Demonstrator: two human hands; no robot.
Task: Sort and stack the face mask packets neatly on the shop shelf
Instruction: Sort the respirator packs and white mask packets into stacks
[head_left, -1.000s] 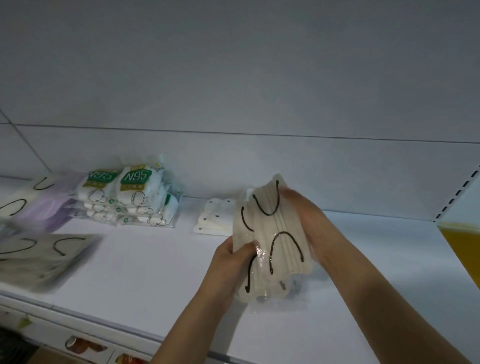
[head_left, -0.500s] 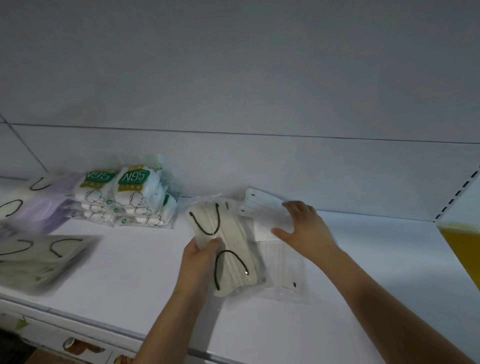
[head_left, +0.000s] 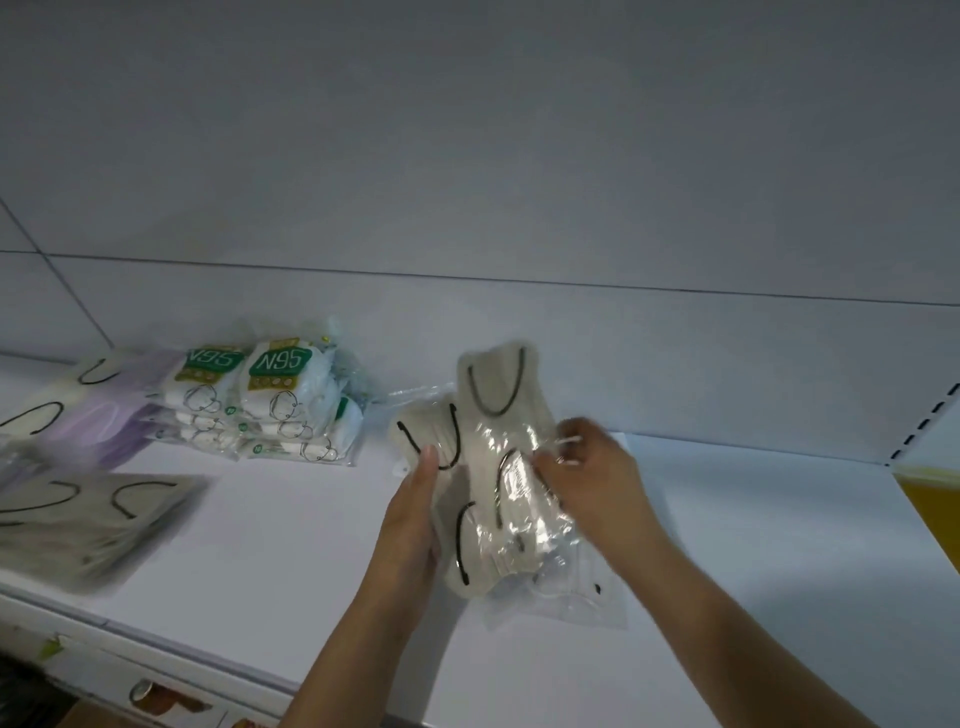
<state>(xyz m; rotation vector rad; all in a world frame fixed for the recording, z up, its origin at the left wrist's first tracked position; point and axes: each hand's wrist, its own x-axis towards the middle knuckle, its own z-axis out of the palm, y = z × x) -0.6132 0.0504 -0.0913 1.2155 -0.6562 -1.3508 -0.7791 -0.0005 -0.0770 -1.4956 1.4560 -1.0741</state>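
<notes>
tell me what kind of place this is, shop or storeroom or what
Most likely a shop aisle. A white display shelf with a slotted upright at its right end carries retail stock: a stack of N95 packets, with purple mask packets to its left, while both hands sort cream mask packets.

Two mask packets in the N95 pile (head_left: 265, 405) at the back of the shelf (head_left: 260, 545) each have a green label. One label (head_left: 214, 358) and the other label (head_left: 280, 362) both say "N95" in white letters, seen upside down. Small round green marks on the lower packets hold numbers too small to read. No other words can be read.
</notes>
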